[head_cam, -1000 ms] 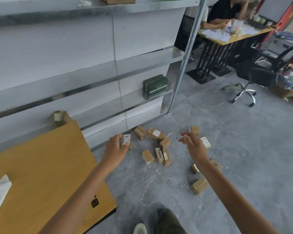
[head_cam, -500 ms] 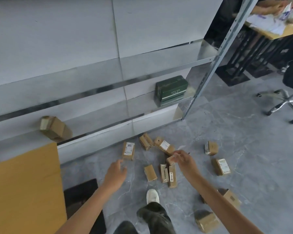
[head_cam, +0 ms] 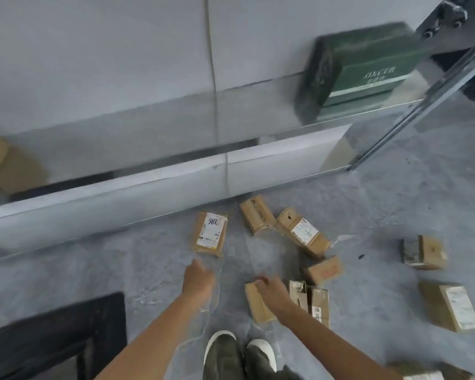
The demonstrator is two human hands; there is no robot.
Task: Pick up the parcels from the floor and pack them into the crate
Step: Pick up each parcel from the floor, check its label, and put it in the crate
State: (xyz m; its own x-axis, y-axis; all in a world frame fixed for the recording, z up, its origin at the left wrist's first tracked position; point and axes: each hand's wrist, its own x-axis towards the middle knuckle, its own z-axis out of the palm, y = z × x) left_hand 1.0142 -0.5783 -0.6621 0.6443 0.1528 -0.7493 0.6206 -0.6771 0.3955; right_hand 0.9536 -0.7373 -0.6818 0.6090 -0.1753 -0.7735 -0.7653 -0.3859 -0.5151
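Several small brown cardboard parcels lie scattered on the grey floor. My right hand (head_cam: 272,290) rests on top of a plain parcel (head_cam: 255,305) lying just in front of my shoes; whether the fingers grip it is blurred. My left hand (head_cam: 198,278) hovers just below a parcel with a white label marked "786" (head_cam: 210,233) and holds nothing. More parcels lie to the right: a labelled one (head_cam: 302,231), a pair side by side (head_cam: 313,300), and a labelled one (head_cam: 450,308) at the far right. A dark crate (head_cam: 55,338) stands at the lower left.
A metal shelf rack (head_cam: 148,182) runs along the wall just behind the parcels, its upright post (head_cam: 422,94) at the right. A green box (head_cam: 359,67) sits on the low shelf. Another cardboard box (head_cam: 8,163) sits on the shelf at far left. My shoes (head_cam: 239,355) stand below the hands.
My view has dropped closer to the floor. My right hand moved down and left onto the plain parcel. My left hand reached toward the labelled parcel.
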